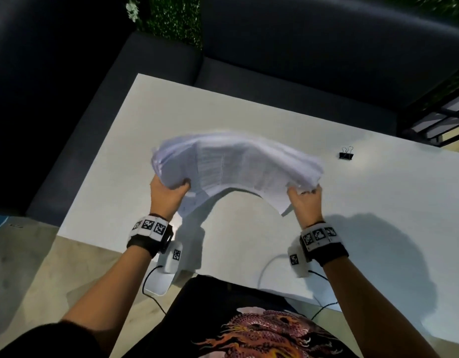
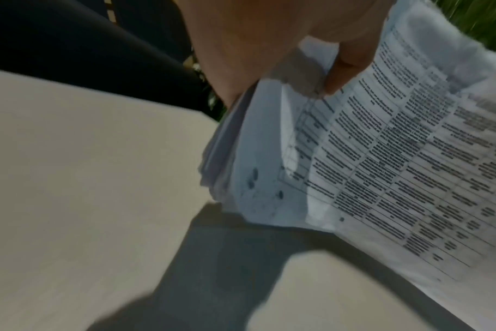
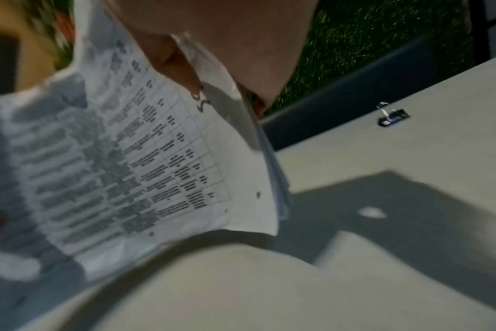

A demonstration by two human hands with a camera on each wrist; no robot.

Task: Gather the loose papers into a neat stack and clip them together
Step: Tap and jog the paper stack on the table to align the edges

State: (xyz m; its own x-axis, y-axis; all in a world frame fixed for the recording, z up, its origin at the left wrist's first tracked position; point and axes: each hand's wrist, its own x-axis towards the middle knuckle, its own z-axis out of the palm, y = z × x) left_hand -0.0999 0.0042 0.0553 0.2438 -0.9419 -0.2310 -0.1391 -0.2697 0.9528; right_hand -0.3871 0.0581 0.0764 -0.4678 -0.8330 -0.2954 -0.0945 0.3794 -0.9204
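The pale table (image 1: pixel 274 254) is lying beneath both outstretched forearms, with a dark sofa (image 1: pixel 274 81) running along its far edges. Above the tabletop the papers (image 1: pixel 236 164) are arching upward in a hump, lifted clear of the surface and casting a shadow below. The sheets are printed with tables of text, and their edges are sitting unevenly. The left hand (image 1: pixel 166 192) is gripping the left end of the bundle, thumb pressing on the printed side and fingers curling behind. The right hand (image 1: pixel 307 202) is clutching the right end likewise, wrist angling inward. Both wrists are wearing marker-tagged bands. The black binder clip (image 1: pixel 346 154) is lying alone on the table, well apart from the papers, beyond the right hand.
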